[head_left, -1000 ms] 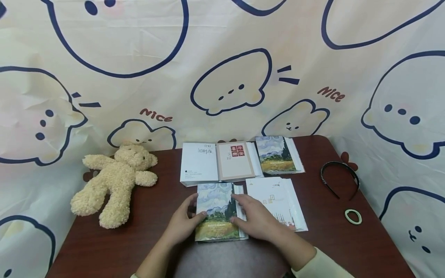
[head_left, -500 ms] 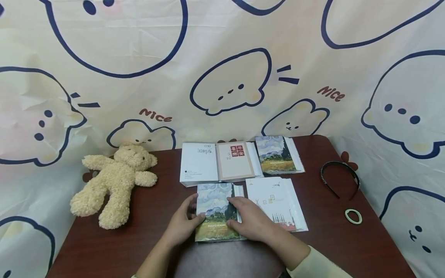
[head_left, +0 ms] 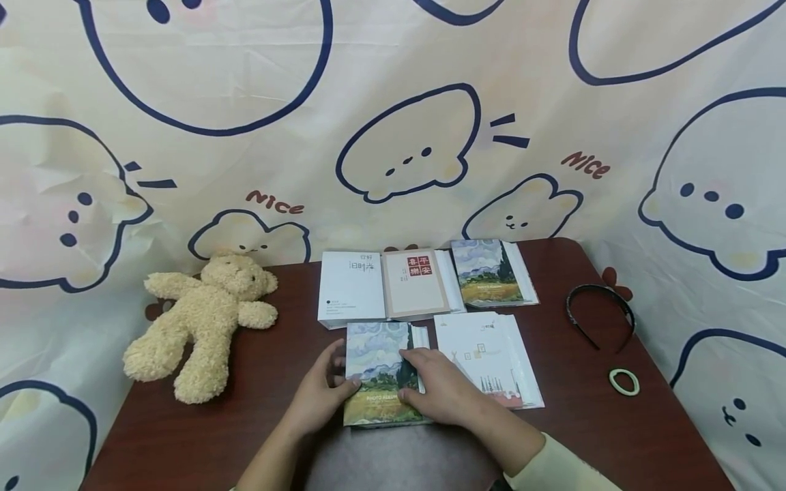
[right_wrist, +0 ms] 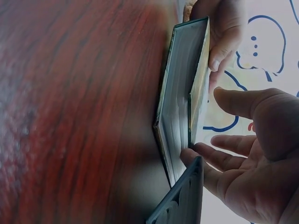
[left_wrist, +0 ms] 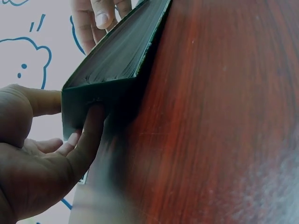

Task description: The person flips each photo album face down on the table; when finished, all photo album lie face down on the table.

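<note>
A photo album [head_left: 376,372] with a painted landscape cover lies at the table's near middle, its pages jutting out on the right. My left hand [head_left: 314,395] holds its left side, thumb at the cover's edge and fingers against the dark spine [left_wrist: 77,109]. Across the right part of the cover reaches my right hand [head_left: 445,387]. In the right wrist view that thumb stands apart from the cover, while a fingertip meets the page edges [right_wrist: 175,121]. The right hand's other fingers are loosely extended. Right of this album lies a white album [head_left: 473,348].
Along the back lie a white album [head_left: 351,290], a beige album [head_left: 417,293] and another landscape album [head_left: 485,273]. A plush bear [head_left: 205,320] lies at left. A black headband [head_left: 574,320] and a pale green ring [head_left: 623,382] rest at right on the brown table [head_left: 614,450].
My right hand has shifted slightly left over the cover, its sleeve following. The left hand and the album have barely moved; the other things stay put.
</note>
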`<state>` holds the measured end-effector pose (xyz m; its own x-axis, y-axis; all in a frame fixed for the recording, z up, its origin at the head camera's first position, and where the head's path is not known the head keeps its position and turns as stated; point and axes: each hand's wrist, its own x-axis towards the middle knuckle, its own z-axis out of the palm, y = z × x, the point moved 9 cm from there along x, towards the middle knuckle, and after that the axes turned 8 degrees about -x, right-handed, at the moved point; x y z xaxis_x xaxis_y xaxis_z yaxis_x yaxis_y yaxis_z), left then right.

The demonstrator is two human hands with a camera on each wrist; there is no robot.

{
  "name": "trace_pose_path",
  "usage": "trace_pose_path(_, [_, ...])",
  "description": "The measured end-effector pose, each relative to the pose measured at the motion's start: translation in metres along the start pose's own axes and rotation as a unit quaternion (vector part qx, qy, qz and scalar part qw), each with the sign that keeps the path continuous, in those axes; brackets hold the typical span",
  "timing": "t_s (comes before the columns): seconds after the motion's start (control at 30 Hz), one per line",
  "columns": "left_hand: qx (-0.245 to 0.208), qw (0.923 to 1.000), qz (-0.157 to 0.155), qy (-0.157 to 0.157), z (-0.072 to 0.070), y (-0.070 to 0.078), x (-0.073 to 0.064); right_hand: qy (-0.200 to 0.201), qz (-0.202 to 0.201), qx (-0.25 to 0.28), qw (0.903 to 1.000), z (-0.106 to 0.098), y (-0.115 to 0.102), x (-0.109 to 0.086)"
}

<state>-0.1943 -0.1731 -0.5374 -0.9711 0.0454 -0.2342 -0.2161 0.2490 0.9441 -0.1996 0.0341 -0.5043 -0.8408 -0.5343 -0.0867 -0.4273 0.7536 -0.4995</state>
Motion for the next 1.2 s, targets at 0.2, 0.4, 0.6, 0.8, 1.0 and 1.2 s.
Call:
trace_pose_path(0.2, [-0.011,0.9999,-0.012,0.000,-0.003,0.004,-0.003,0.006,-0.009,0.010,0.9999,-0.001,0.000,-0.001])
trace_pose_path(0.4, [-0.022,0.9997,0.011,-0.006,-0.009,0.013,-0.007,0.011,-0.023,0.022,0.9994,-0.001,-0.003,-0.001])
trace_pose_path(0.6, [-0.020,0.9992,0.029,-0.016,-0.012,0.021,-0.010,0.010,-0.031,0.042,0.9986,-0.001,-0.005,-0.001])
trace_pose_path(0.8, [-0.051,0.9979,0.029,-0.027,-0.012,0.025,-0.013,0.009,-0.041,0.075,0.9963,-0.001,-0.006,0.001])
trace_pose_path(1.0, [-0.066,0.9968,0.033,-0.032,-0.011,0.031,-0.016,0.007,-0.045,0.099,0.9941,0.000,-0.008,0.002])
trace_pose_path(1.2, [-0.089,0.9940,0.051,-0.038,-0.011,0.037,-0.019,0.006,-0.047,0.103,0.9935,0.002,-0.009,0.004])
